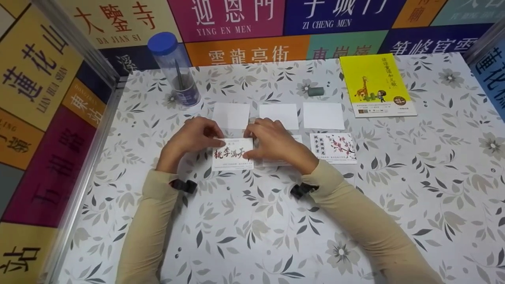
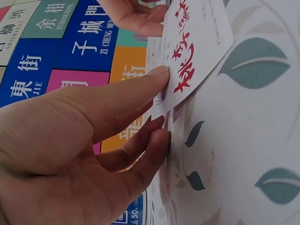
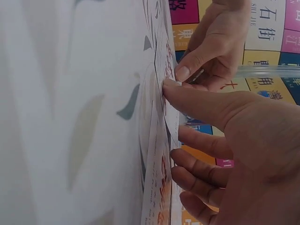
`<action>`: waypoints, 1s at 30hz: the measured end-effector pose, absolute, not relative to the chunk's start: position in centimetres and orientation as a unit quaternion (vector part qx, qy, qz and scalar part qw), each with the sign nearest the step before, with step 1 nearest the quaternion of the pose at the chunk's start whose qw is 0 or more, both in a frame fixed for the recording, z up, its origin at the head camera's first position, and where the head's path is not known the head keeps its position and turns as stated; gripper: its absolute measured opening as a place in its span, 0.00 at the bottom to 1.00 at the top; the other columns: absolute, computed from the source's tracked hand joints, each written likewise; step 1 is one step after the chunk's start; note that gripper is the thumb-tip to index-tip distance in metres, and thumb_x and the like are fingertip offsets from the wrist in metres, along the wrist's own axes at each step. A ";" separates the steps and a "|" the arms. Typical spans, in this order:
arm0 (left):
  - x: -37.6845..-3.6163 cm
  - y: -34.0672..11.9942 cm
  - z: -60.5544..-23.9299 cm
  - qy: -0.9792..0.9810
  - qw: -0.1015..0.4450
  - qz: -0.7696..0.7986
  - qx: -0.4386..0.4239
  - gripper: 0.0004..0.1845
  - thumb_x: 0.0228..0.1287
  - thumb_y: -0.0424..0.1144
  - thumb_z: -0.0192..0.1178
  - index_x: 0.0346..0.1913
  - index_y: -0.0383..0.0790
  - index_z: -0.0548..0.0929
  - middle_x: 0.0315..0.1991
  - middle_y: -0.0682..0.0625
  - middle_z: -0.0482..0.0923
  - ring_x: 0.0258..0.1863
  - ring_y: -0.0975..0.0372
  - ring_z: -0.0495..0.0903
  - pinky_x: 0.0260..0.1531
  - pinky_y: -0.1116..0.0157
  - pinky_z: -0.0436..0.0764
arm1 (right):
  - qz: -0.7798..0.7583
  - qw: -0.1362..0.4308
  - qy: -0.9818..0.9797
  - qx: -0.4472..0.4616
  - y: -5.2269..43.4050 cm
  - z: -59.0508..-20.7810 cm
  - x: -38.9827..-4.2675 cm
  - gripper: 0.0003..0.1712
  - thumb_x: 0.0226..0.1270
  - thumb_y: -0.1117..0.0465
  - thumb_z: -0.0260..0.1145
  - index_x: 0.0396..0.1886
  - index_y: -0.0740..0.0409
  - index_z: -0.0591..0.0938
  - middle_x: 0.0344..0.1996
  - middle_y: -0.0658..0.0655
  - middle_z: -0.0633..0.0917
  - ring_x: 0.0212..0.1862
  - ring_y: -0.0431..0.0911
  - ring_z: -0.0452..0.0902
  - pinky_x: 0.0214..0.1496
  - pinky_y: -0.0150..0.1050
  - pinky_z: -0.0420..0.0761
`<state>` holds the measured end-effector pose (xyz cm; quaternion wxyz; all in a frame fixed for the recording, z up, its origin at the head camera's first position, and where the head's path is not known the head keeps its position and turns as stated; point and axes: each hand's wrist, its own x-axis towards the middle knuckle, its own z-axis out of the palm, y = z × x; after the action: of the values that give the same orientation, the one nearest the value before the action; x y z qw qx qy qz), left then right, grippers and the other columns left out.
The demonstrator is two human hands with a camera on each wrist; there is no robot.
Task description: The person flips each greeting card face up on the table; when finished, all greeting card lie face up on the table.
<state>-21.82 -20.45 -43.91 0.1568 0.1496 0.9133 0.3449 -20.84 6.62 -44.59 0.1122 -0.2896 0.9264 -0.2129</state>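
Note:
A white card with red Chinese lettering (image 1: pixel 232 162) is between both hands, low over the patterned tabletop. My left hand (image 1: pixel 191 134) pinches its upper left edge, thumb on the printed face and fingers behind, as the left wrist view shows of the card (image 2: pixel 201 51). At the right edge my right hand (image 1: pixel 276 142) holds it too, its thumb (image 3: pixel 187 96) on the face in the right wrist view. Partly hidden under the right hand lies a second printed card (image 1: pixel 276 163). A third card with pink blossoms (image 1: pixel 333 149) lies farther right.
Behind the printed cards lie three blank white cards (image 1: pixel 323 116) in a row. A clear blue-lidded container (image 1: pixel 167 59) with pens stands back left. At the back right are a small dark green cylinder (image 1: pixel 315 91) and a yellow book (image 1: pixel 375 86). Colourful lettered panels (image 1: pixel 236 47) border the table.

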 end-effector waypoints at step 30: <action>-20.8 -14.6 -42.7 0.881 0.003 0.419 0.222 0.05 0.71 0.28 0.68 0.45 0.35 0.91 0.43 0.45 0.90 0.42 0.56 0.90 0.49 0.59 0.89 | -0.280 0.079 0.918 -0.268 13.8 -43.9 -22.8 0.28 0.76 0.44 0.72 0.66 0.54 0.83 0.59 0.60 0.86 0.64 0.57 0.79 0.74 0.61 0.68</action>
<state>-20.83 -14.56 -42.73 0.0026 0.2219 0.8806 0.4187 -22.80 13.80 -43.86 0.0790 -0.2677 0.9185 -0.2802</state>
